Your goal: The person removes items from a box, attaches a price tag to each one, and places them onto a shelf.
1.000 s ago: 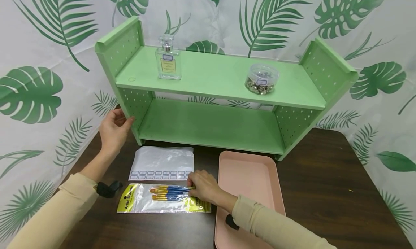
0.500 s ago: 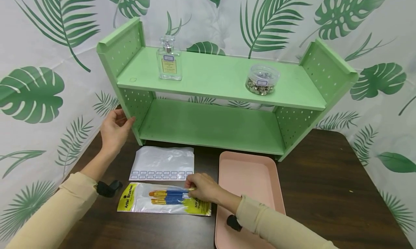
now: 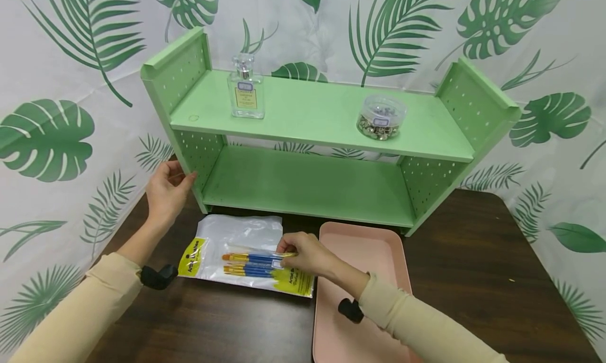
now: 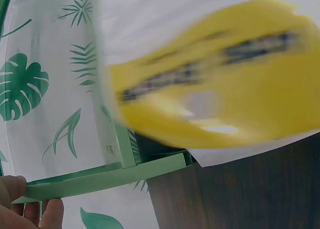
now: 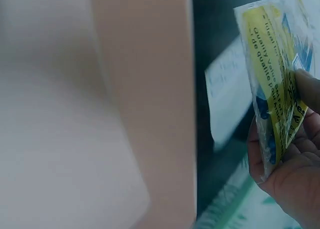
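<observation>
My right hand (image 3: 307,252) pinches the right end of a clear packet of artist brushes (image 3: 251,265), blue-handled with yellow-and-orange tips, lifted off the table. In the right wrist view the thumb presses the packet's yellow printed end (image 5: 272,84), fingers behind it. The packet's other yellow end (image 4: 225,94) looms blurred in the left wrist view. My left hand (image 3: 168,192) grips the left side panel of a green two-tier shelf (image 3: 307,184), thumb and fingers at its edge. Behind the packet lies a white sticker sheet (image 3: 241,226), its lower rows now covered.
On the upper tier stand a glass perfume bottle (image 3: 246,97) and a round clear tub of small metal pieces (image 3: 381,118), each bearing a small sticker. A pink tray (image 3: 362,242) lies right of the packet, partly beneath my right forearm. A leaf-print cloth (image 3: 535,158) hangs behind.
My right hand has raised the brush packet off the table and shifted it toward the shelf, over the sticker sheet. My left hand keeps its hold on the shelf.
</observation>
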`<control>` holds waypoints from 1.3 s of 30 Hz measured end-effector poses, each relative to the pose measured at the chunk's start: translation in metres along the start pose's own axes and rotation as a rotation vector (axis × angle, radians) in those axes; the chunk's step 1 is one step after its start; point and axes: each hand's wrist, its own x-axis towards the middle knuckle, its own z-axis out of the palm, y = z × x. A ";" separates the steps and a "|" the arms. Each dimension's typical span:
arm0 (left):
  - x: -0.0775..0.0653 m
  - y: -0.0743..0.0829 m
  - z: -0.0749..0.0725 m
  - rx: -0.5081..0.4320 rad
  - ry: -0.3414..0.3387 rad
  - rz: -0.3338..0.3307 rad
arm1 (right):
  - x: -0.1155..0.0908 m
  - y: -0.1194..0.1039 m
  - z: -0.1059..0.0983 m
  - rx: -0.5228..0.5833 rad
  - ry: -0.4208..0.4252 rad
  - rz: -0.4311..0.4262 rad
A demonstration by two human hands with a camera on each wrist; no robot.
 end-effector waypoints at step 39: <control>0.000 -0.005 0.001 -0.012 0.031 0.047 | 0.069 0.065 -0.104 -0.141 0.106 0.145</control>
